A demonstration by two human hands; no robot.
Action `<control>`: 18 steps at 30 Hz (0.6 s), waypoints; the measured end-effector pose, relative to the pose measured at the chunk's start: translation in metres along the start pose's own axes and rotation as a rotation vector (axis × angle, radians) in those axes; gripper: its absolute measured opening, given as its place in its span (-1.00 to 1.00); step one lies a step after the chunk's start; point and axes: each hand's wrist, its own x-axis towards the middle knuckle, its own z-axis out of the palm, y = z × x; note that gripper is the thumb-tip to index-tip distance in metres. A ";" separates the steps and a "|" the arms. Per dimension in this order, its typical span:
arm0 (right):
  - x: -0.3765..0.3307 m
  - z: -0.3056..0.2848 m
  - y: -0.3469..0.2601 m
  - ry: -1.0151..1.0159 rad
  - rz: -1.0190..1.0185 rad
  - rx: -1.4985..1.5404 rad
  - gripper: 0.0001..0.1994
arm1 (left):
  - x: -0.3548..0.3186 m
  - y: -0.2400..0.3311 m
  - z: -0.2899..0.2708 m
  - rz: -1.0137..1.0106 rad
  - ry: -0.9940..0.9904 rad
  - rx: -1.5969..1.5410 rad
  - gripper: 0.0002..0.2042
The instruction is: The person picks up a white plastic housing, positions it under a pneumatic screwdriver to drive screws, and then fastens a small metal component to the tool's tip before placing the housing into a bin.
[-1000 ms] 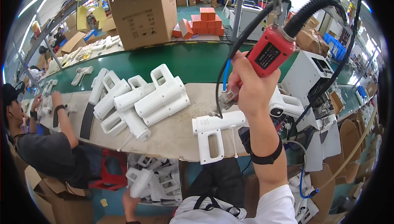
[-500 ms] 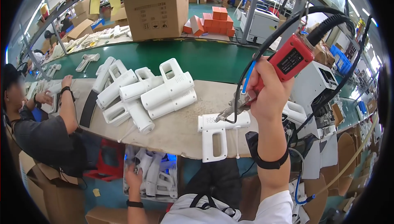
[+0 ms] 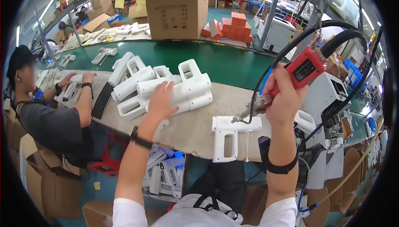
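My left hand (image 3: 162, 102) reaches over a pile of white gun-shaped plastic housings (image 3: 192, 89), fingers stretched out. It seems to rest on the housings, but contact is hard to make out. My right hand (image 3: 286, 98) is closed around a red power screwdriver (image 3: 306, 68) with a black cable and a blue tube. The metal nozzle (image 3: 249, 112) points down and left at a single white housing (image 3: 251, 124), which lies flat with its loop handle toward me. Whether the tip touches it, I cannot tell. Beside that handle lies a thin white rod (image 3: 247, 146).
Below the bench edge stands a box of white housings (image 3: 168, 173). On the left a co-worker's hands (image 3: 79, 81) handle another housing. A green surface (image 3: 232, 60) runs behind the pile, with a large carton (image 3: 176, 11) and orange boxes (image 3: 235, 27) beyond. A white machine (image 3: 328, 90) stands right.
My left hand has come up from the box of housings below the bench to the pile on top. My right hand still grips the screwdriver above the single housing. The whole view has shifted slightly.
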 end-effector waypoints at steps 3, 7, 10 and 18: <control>-0.001 -0.007 -0.006 0.013 -0.016 -0.002 -0.87 | 0.024 -0.008 0.010 -0.065 -0.297 0.106 -0.13; -0.005 -0.017 -0.012 0.028 0.023 0.026 -0.85 | 0.038 -0.003 0.005 -0.065 -0.350 0.052 -0.23; -0.008 -0.018 -0.012 0.017 -0.041 0.061 -0.86 | 0.029 0.006 -0.016 -0.046 -0.182 -0.026 -0.32; -0.009 -0.027 -0.019 0.095 -0.113 0.080 -0.88 | -0.127 0.020 -0.120 0.114 0.133 -0.215 -0.31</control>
